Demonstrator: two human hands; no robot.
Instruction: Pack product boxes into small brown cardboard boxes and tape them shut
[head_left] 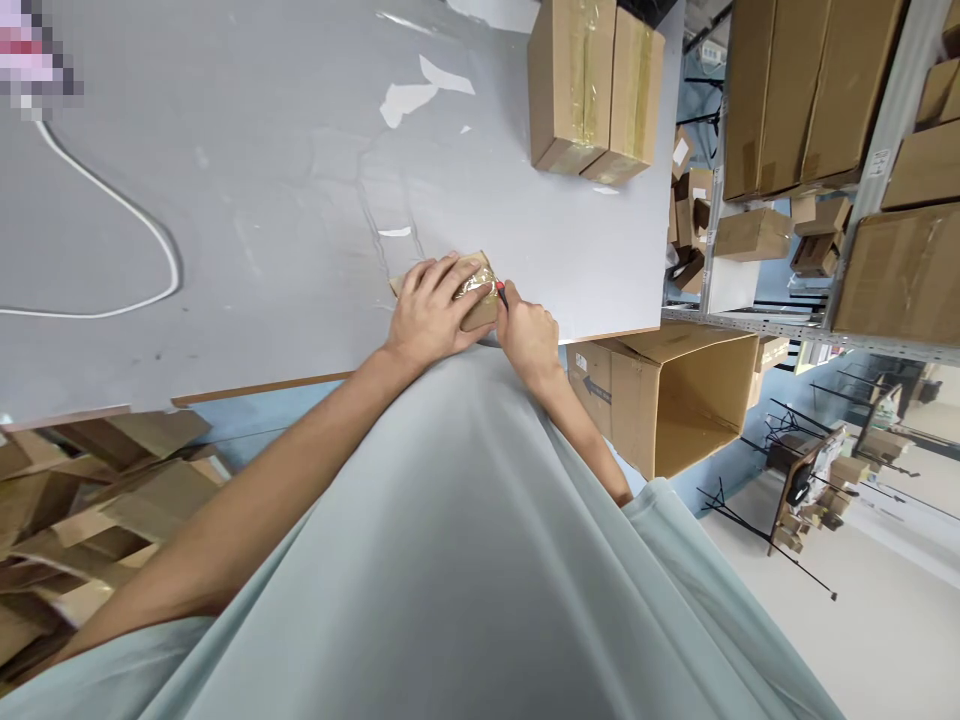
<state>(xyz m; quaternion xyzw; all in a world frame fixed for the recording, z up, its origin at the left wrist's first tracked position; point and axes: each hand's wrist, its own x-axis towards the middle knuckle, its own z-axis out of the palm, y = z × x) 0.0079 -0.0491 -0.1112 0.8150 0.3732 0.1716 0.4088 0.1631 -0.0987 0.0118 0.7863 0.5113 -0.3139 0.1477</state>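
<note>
- The small box (480, 318) is on the gray table (285, 210), at the near edge, right in front of the person.
- The left hand (431, 308) lies on the small box, with its fingers a little spread out over the top.
- The right hand (529, 328) is curled around a small tool (501, 289), which is red and dark. Most of the tool is hidden by the hand.
- The tool is at the right end of the small box. I cannot tell if it touches the box.
- Shiny tape (484, 276) runs over the small box.
- Two taped boxes (566, 95) stand side by side at the far right of the table.
- White scraps (411, 103) lie on the far part of the table.
- A white cord (161, 235) bends across the left side.
- A big open box (622, 400) is off the table, to the right.
- Lots of cardboard (142, 490) is piled up at the near left.
</note>
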